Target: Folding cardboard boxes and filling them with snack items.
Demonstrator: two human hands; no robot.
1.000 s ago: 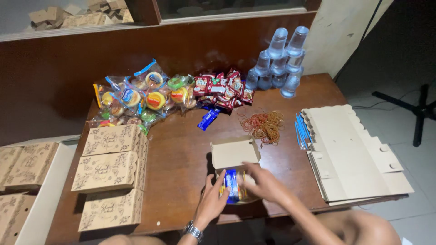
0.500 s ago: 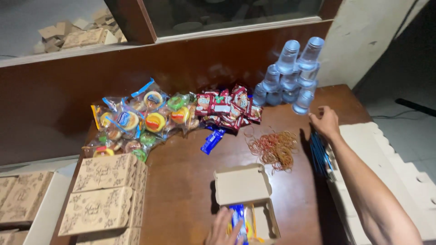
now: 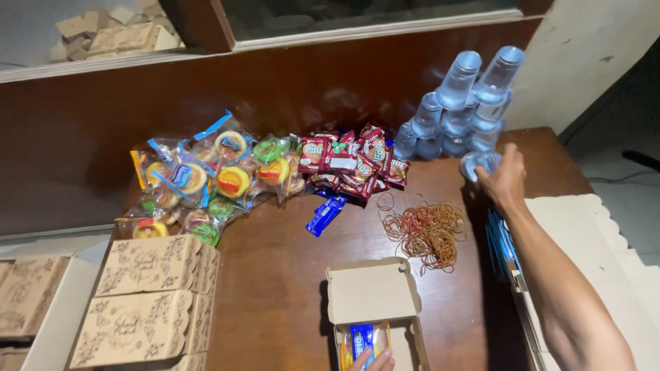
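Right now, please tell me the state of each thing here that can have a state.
Small box: lid open, blue snack packet inside.
Water cup: gripped by the right hand, just off the stack.
Cup stack: piled upside down against the wall.
Printed boxes: closed, in a row.
Rubber bands: loose heap.
Left hand: fingers resting in the small box.

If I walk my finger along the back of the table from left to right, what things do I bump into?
Colourful ring snack packets → red snack packets → stacked clear water cups → right hand gripping one water cup.
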